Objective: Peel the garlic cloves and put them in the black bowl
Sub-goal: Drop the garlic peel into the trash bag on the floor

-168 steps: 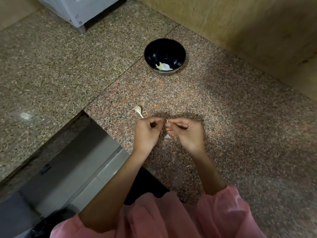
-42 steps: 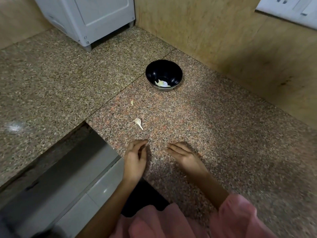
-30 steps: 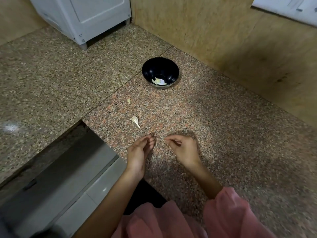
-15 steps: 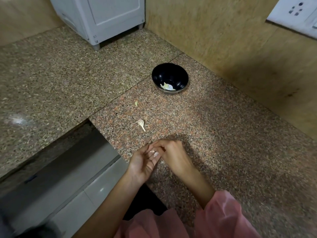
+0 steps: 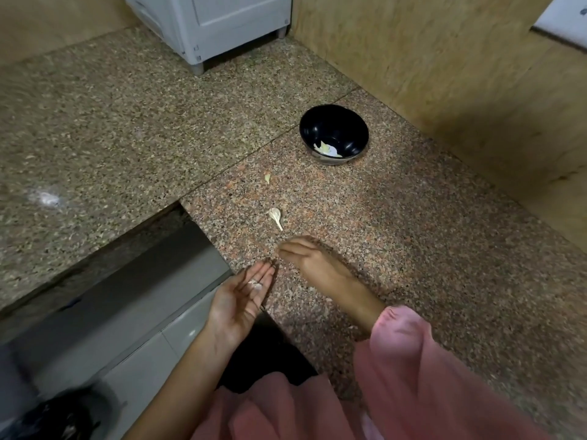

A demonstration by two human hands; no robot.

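The black bowl (image 5: 334,131) stands on the granite counter, far from me, with peeled garlic cloves (image 5: 325,149) at its bottom. An unpeeled garlic clove (image 5: 275,216) lies on the counter between the bowl and my hands. A small bit of garlic (image 5: 267,177) lies farther on, toward the bowl. My left hand (image 5: 243,296) is held palm up at the counter's front edge, fingers straight, with pale peel scraps (image 5: 255,284) on the fingers. My right hand (image 5: 313,262) rests on the counter just right of it, fingers extended toward the clove, a little short of it.
A white appliance (image 5: 216,23) stands at the back on the counter. A wooden wall (image 5: 444,58) runs along the right side. To the left, the counter edge drops to a lower grey ledge (image 5: 127,281). A white switch plate (image 5: 565,20) is on the wall at top right.
My hands have come apart: the left one has turned palm up with peel scraps on it, the right one has moved onto the counter, toward the unpeeled clove.
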